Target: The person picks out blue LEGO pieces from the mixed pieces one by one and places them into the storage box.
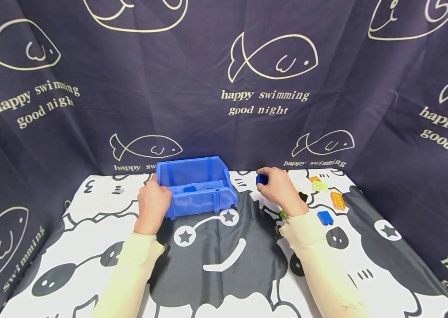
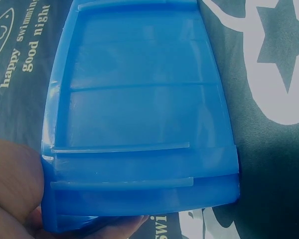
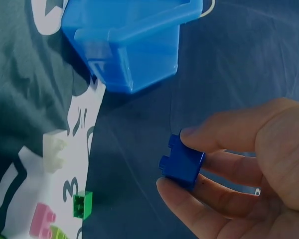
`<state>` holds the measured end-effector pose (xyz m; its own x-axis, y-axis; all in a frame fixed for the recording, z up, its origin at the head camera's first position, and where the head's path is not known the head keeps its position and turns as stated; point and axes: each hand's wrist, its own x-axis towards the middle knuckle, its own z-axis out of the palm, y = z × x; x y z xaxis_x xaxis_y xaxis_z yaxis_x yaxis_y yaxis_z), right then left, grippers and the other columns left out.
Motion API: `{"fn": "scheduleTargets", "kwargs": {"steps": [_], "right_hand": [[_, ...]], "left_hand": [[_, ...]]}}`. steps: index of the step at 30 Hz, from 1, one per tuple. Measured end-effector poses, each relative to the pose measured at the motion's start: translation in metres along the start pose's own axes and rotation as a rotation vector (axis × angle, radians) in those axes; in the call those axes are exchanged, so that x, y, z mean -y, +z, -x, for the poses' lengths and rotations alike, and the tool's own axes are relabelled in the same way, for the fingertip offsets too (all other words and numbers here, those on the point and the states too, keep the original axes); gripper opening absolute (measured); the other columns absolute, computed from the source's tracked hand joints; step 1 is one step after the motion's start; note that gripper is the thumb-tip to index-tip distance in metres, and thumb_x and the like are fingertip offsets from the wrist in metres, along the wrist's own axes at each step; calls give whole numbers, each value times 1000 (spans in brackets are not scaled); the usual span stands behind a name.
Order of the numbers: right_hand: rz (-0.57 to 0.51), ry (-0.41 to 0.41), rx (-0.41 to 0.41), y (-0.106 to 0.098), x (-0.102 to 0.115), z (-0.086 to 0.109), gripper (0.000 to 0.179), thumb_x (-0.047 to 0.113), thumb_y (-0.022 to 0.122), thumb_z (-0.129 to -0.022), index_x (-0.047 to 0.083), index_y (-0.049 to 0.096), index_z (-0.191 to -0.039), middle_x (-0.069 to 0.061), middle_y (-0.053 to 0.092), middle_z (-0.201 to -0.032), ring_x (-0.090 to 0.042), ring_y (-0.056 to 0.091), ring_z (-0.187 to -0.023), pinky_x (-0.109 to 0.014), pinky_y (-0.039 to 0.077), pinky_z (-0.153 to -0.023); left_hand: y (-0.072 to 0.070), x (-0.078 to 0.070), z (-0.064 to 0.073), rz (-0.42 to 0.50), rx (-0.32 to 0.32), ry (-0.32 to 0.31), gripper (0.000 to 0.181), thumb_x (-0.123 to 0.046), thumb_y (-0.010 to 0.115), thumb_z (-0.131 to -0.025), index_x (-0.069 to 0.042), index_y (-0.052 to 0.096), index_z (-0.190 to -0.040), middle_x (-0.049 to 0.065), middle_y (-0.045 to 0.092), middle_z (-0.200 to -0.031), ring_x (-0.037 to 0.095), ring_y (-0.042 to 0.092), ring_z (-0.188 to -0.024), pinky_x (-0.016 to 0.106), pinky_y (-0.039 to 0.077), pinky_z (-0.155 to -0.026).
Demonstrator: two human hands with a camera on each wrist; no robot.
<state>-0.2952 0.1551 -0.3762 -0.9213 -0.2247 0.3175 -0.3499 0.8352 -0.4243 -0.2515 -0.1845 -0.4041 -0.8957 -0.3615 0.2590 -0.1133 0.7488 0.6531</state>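
Observation:
My left hand point(image 1: 153, 205) grips the left side of a blue plastic bin point(image 1: 204, 202). In the left wrist view the bin's outer wall point(image 2: 144, 117) fills the middle, and the hand shows only partly at the lower left. Inside the bin lies a blue brick point(image 1: 189, 188). To the right of the bin, my right hand point(image 1: 280, 189) pinches a dark blue toy brick point(image 3: 182, 162) between thumb and fingers. Its studs point toward the left in the right wrist view. The held brick is apart from the bin.
Loose bricks lie on the patterned cloth at the right: an orange one point(image 1: 337, 200), a lime one point(image 1: 320, 186) and a blue one point(image 1: 325, 217). White point(image 3: 54, 149), green point(image 3: 82, 205) and pink point(image 3: 41, 220) bricks show in the right wrist view. A dark curtain point(image 1: 192, 106) hangs behind.

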Motion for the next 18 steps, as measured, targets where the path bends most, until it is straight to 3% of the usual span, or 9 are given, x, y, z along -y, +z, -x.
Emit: {"fn": "scheduleTargets", "kwargs": {"steps": [18], "right_hand": [[-2, -60, 30, 6, 30, -18, 38, 8, 69, -82, 1, 74, -119, -18, 74, -112, -37, 68, -105, -49, 51, -95]], "left_hand": [[-1, -2, 1, 5, -7, -1, 36, -8, 50, -88, 4, 62, -120, 37, 68, -110, 60, 64, -101, 65, 48, -84]]}}
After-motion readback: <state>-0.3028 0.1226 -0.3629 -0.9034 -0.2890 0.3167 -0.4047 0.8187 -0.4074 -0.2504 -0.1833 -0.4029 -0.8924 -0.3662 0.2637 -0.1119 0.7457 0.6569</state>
